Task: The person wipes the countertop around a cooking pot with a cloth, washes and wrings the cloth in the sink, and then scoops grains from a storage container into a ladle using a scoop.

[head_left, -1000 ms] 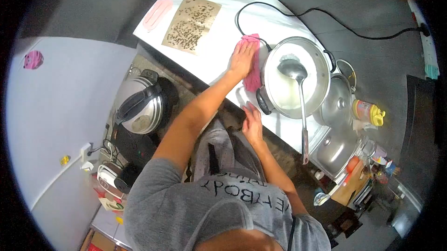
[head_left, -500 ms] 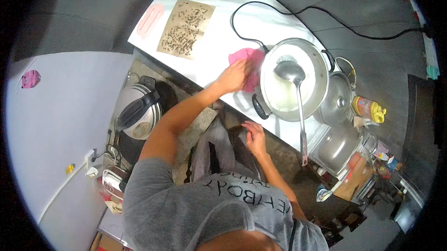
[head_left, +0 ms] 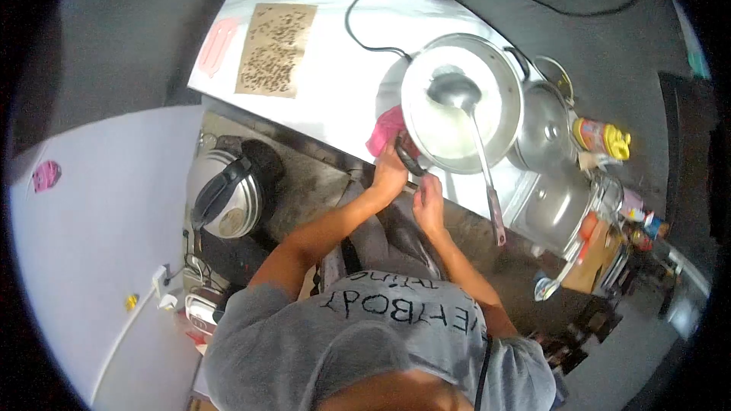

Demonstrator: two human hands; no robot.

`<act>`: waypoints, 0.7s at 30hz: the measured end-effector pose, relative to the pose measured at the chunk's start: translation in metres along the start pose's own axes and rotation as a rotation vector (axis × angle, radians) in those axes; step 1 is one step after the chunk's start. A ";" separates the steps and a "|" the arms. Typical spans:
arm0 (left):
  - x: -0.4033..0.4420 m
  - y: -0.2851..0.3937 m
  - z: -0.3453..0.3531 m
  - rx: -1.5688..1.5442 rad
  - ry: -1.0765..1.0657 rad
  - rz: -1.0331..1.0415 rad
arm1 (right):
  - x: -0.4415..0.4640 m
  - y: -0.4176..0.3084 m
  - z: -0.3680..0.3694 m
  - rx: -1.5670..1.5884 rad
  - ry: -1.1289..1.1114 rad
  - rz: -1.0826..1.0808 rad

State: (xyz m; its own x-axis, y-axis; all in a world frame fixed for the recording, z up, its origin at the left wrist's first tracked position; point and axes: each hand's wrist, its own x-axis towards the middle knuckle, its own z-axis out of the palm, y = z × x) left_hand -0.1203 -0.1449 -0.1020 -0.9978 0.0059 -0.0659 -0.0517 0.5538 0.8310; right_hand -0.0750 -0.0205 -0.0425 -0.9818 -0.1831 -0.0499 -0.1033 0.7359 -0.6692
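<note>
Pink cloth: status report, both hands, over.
Left hand at pink cloth, beside black handle. Right hand near same handle, grip unclear. Pot close alongside, crowding the cloth.

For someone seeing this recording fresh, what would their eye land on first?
Most likely the big metal pot on the white table, holding pale contents, with a ladle whose handle extends over the rim. Next, the bright pink cloth beside the pot, at the person's left hand. Farther left on the table, a brown sheet scattered with dark specks also stands out.
</note>
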 end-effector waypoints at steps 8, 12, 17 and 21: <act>-0.033 0.050 0.045 0.075 -0.346 0.104 | -0.022 0.061 -0.022 -0.042 0.027 0.144; -0.024 0.061 0.100 0.227 -0.254 0.297 | -0.031 0.102 -0.042 0.024 0.029 0.180; 0.021 0.095 0.150 0.150 -0.182 0.416 | -0.013 0.132 -0.084 0.196 0.120 0.278; 0.016 0.125 0.138 0.123 -0.083 0.499 | 0.010 0.164 -0.088 0.153 0.141 0.096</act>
State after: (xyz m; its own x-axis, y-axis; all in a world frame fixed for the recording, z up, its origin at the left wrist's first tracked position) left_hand -0.1374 0.0389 -0.0753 -0.8930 0.3570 0.2741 0.4395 0.5605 0.7019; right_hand -0.1160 0.1558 -0.0870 -0.9996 -0.0163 -0.0217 0.0063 0.6359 -0.7717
